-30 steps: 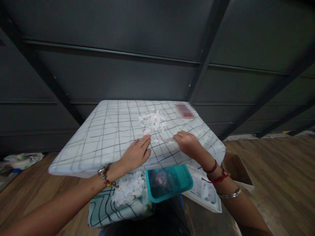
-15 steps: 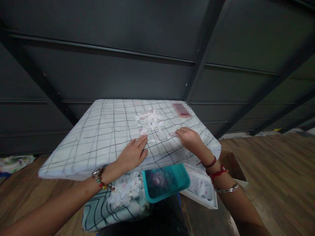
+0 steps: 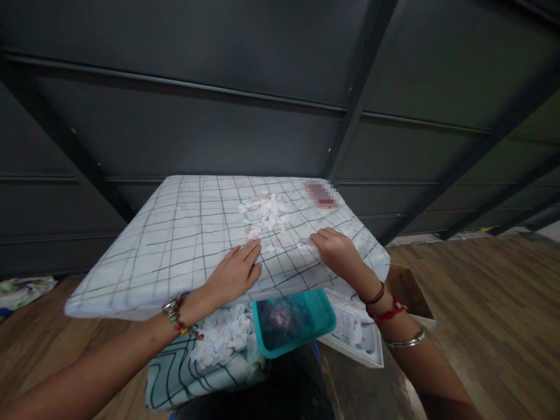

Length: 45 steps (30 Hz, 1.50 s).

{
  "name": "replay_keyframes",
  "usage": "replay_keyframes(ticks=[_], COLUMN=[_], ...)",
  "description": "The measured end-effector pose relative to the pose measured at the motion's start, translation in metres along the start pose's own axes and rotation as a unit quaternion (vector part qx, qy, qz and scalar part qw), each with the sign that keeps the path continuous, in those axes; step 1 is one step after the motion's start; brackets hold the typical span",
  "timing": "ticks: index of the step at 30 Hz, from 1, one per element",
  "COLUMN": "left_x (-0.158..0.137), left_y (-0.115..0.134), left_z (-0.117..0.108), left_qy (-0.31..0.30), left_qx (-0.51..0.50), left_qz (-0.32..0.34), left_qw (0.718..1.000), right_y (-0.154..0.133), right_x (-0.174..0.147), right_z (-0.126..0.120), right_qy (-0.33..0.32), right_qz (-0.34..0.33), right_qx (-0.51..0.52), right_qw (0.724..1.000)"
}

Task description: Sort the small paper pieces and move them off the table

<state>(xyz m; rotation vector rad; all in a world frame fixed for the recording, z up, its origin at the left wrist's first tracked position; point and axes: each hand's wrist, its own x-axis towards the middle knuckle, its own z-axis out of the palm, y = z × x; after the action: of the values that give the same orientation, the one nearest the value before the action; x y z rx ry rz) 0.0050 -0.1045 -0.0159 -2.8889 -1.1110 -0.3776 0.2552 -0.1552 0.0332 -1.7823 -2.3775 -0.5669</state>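
My left hand (image 3: 236,269) lies flat on the checked tablecloth (image 3: 175,245), fingers stretched out. Its fingertips reach the near edge of a heap of small white paper-like pieces (image 3: 269,213). To the right, my right hand (image 3: 335,248) is closed in a pinch over the cloth. A small, thin pale piece (image 3: 305,240) sticks out at its fingertips; its exact kind is too small to tell. Below the table edge, a teal plastic tub (image 3: 324,318) holds a dark, glossy content with a pinkish patch. Beside it, more white pieces (image 3: 225,335) lie piled on a green patterned cloth (image 3: 168,373).
A blurred-out reddish flat object (image 3: 321,195) lies at the table's far right corner. An open white box (image 3: 359,338) with packets stands right of the tub, and a brown cardboard box (image 3: 409,291) behind it. A dark panelled wall (image 3: 227,128) rises behind the table.
The view has shifted very slightly. Both hands keep almost the same places and poses, the left flat and the right pinching.
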Motion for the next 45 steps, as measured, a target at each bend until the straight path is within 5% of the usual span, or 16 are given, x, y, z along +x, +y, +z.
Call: replay_keyframes(ticks=[11,24,29,35,41,45], left_x=[0.001,0.0,0.0,0.0,0.0,-0.001], left_y=[-0.002,-0.001,-0.003,-0.003,-0.007,-0.015], left_z=[0.003,0.002,0.004,0.005,0.001,-0.002], left_qy=[0.008,0.006,0.011,0.01,0.002,0.008], left_qx=[-0.003,-0.003,-0.01,-0.009,-0.063,-0.115], left_qz=[-0.001,-0.003,-0.004,0.0,-0.002,-0.006], left_qw=[1.0,1.0,1.0,1.0,0.998,0.993], right_y=[-0.016,-0.02,-0.026,-0.041,-0.042,-0.059], right_x=[-0.014,-0.006,-0.01,-0.028,-0.029,-0.025], right_z=[-0.019,-0.011,-0.014,-0.017,-0.013,-0.011], right_qy=[-0.059,-0.06,-0.064,0.002,-0.002,-0.016], right_qz=[-0.058,0.037,-0.004,-0.07,0.007,-0.002], right_qx=[-0.012,-0.05,-0.044,-0.022,-0.022,-0.001], right_qw=[0.996,0.996,0.997,0.997,1.0,1.0])
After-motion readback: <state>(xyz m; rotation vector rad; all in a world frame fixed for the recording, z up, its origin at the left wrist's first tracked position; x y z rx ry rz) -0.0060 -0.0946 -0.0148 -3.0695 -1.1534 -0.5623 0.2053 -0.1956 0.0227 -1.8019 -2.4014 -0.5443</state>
